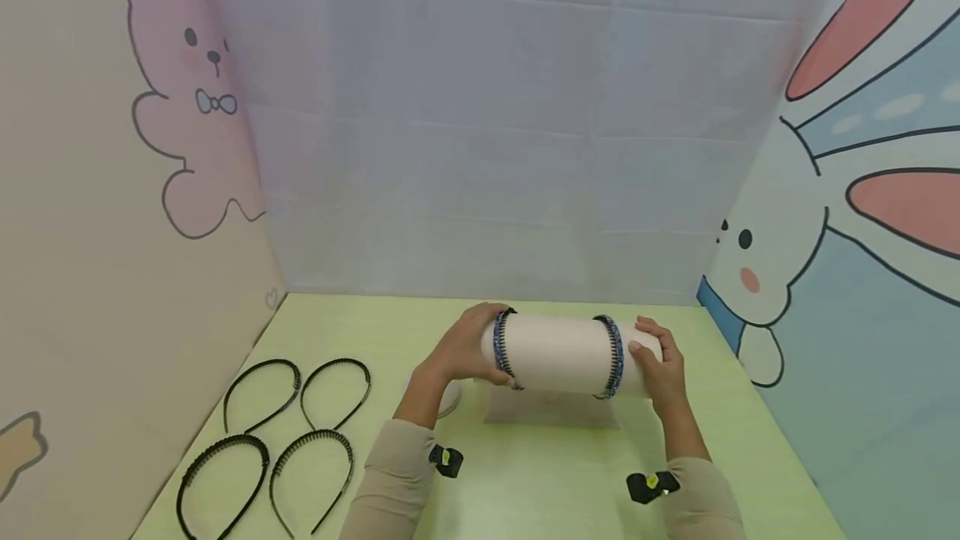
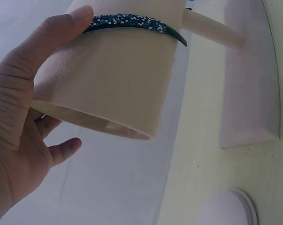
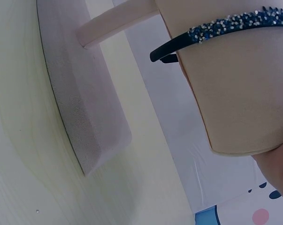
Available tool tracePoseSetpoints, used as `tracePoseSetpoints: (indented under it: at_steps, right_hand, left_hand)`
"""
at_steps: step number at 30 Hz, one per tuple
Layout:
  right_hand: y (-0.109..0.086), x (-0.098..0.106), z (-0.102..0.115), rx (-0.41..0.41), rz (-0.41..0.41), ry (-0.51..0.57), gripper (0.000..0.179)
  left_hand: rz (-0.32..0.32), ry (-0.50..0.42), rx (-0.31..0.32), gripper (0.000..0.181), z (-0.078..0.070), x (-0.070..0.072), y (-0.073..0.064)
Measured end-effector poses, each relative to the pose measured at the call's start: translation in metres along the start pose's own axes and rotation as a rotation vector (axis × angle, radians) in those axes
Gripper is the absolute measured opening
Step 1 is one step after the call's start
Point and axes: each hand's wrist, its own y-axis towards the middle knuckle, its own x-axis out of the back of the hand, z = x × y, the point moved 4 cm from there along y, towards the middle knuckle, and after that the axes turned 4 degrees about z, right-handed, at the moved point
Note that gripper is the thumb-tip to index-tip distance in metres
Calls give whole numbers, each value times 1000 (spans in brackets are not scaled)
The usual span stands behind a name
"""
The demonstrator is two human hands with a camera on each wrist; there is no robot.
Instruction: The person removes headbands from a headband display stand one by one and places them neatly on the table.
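A pale headband display stand, a wide hollow cylinder [image 1: 558, 352] on a post [image 3: 118, 21] over a low base [image 1: 551, 408], stands before me. Two headbands with blue sparkling stones sit round it, a left headband [image 2: 129, 21] and a right headband [image 3: 240, 23]. My left hand [image 1: 465, 346] spans the cylinder's left end, fingers over the top and thumb on the left headband. In the left wrist view, some fingers are hidden behind the cylinder. My right hand [image 1: 663, 365] grips the cylinder's right end, beyond the right headband; the right wrist view shows little of it.
Several dark toothed headbands, among them a thick black one [image 1: 264, 461], lie at the table's left. A round white disc [image 2: 228, 208] lies near the base, partly behind my left wrist. Printed walls [image 1: 885, 315] and a pale backdrop [image 1: 487, 148] enclose the table [image 1: 540, 490].
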Motion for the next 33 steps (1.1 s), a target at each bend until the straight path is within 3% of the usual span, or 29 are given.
tracePoseSetpoints:
  at_steps: [9,18,23,33]
  right_hand:
    - [-2,-4,8,-15,10,-5,30]
    - [-12,-9,25,-10,21,-21,31]
    - [-11,-8,21,-16,12,-24,31]
    - [1,0,-4,-10,12,-25,31]
  left_hand:
    - [-75,-182,-30,109,16,-4,-5]
    - [-68,-210,-25,112,22,-3,-6]
    - [-64,-239,-40,110,24,-2,-7]
    - [-72,-303,-3,108,30,-1,-12]
